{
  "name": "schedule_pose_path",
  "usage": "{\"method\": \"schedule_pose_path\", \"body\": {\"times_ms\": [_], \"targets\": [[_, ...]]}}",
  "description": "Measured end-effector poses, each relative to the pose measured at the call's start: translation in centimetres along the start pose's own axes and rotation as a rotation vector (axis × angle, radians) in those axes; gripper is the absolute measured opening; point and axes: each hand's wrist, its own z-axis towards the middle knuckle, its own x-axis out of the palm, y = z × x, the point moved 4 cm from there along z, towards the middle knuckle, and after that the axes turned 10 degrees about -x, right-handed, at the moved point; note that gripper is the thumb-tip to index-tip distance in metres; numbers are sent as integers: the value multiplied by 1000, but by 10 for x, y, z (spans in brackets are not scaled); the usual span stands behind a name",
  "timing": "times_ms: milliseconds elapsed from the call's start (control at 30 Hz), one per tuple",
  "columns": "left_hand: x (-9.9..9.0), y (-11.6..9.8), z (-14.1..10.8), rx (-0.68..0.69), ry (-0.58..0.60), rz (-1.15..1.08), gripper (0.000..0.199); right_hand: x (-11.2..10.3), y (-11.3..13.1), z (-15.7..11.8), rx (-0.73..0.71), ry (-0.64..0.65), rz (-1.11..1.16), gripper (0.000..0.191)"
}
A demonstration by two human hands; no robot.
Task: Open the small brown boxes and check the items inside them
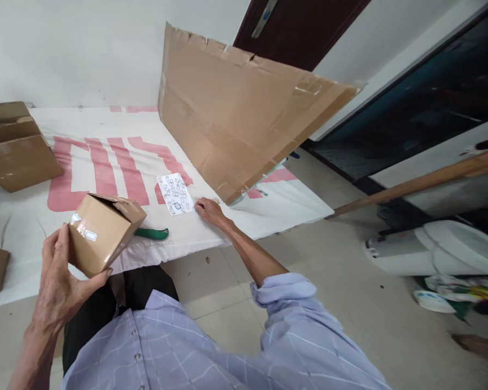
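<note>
My left hand [59, 273] grips a small cardboard box [100, 233] from its left side and underneath, holding it tilted at the near edge of the table. Two small white-and-blue stickers [90, 235] show on the box's near face, and its top flap stands slightly raised. My right hand [210, 210] rests on the cloth with closed fingers at the right edge of a white paper sheet [174, 194] covered in small outlined shapes. Its fingertips seem to pinch that edge, though they are partly hidden. Just behind the box lies a green-handled tool [152, 233], partly covered.
A white cloth with red print [117, 162] covers the table. Beyond my right hand leans a large cardboard sheet [236, 108]. More cardboard boxes [20, 157] stand at left. On the right are a wooden pole [423, 184] and a white bucket [451, 246].
</note>
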Motion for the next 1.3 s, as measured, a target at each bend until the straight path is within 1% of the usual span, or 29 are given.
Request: {"method": "schedule_pose_path", "body": {"times_ms": [167, 233, 267, 333, 367, 433, 500, 567, 600, 667, 700, 767, 900, 1000, 1100, 1200, 1300], "targets": [[4, 1, -5, 11, 3, -39, 122, -16, 17, -4, -18, -104, 29, 16], [7, -1, -9, 27, 18, -42, 124, -24, 33, -4, -36, -149, 38, 18], [8, -3, -11, 40, 30, -41, 124, -29, 45, -3, -57, -174, 50, 19], [11, -8, -13, 52, 54, -37, 125, -45, 83, -6, -171, -249, 102, 20], [12, -10, -14, 53, 61, -33, 125, -55, 108, -10, -280, -310, 147, 20], [13, -16, -14, 49, 65, -30, 128, -77, 169, -27, -575, -435, 204, 16], [13, -22, -13, 55, 60, -34, 128, -94, 230, -49, -850, -489, 186, 15], [15, -28, -13, 78, 60, -42, 128, -101, 280, -66, -1054, -455, 129, 19], [15, -30, -13, 92, 62, -44, 127, -101, 298, -72, -1122, -420, 83, 20], [17, -33, -14, 119, 68, -42, 126, -95, 322, -74, -1204, -341, -34, 22], [19, -34, -14, 128, 73, -40, 126, -91, 328, -72, -1227, -308, -95, 23], [21, -36, -14, 134, 77, -32, 126, -84, 332, -68, -1265, -269, -200, 22], [25, -38, -15, 139, 69, -29, 126, -76, 330, -63, -1301, -262, -309, 21], [27, -39, -16, 144, 70, -37, 126, -77, 328, -65, -1278, -251, -315, 22], [28, -41, -17, 146, 72, -38, 128, -79, 328, -68, -1286, -235, -285, 23], [28, -43, -18, 153, 62, -29, 126, -82, 328, -68, -1292, -267, -244, 21], [29, -46, -20, 171, 44, -11, 124, -84, 328, -63, -1228, -300, -221, 18]]}}
